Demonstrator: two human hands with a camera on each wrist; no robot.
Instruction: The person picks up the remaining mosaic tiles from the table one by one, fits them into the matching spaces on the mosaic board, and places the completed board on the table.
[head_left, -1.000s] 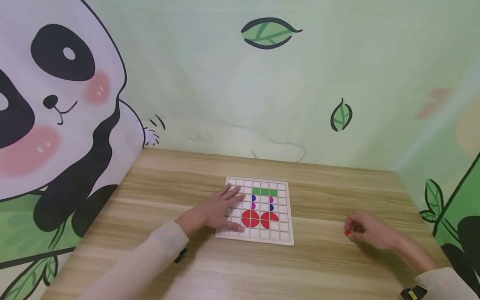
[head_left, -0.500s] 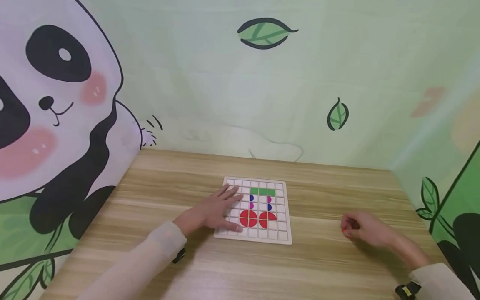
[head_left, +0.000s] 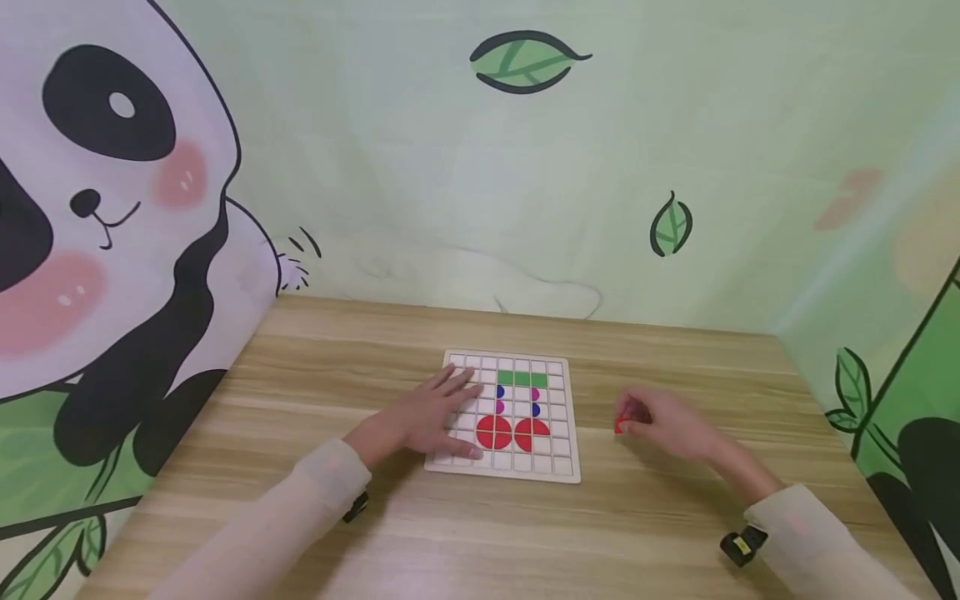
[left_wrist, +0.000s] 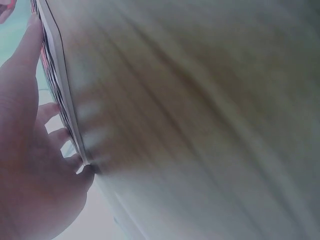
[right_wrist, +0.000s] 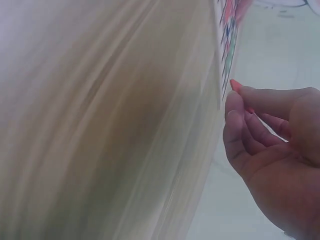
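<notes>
A white grid board [head_left: 562,467] lies on the table with coloured tiles in some of its squares. Three green squares [head_left: 522,379] form a row near its top. Below them sit small blue and magenta half-circles [head_left: 500,407]. Lower down are a full red circle [head_left: 494,432] made of quarter tiles and a second red circle [head_left: 525,435] lacking its lower right quarter. My left hand [head_left: 431,421] rests spread on the board's left side. To the right of the board, my right hand [head_left: 667,423] pinches a small red tile [head_left: 619,425] between thumb and fingertips; its full shape is hidden.
The wooden table [head_left: 600,533] meets a pale green wall cloth [head_left: 375,167] printed with leaves and a large panda [head_left: 247,250]. Dark devices are strapped at both wrists, one of them a black wrist camera [head_left: 742,546].
My right hand has moved left towards the board, carrying the red tile. The left hand stays put on the board. The whole view has shifted slightly.
</notes>
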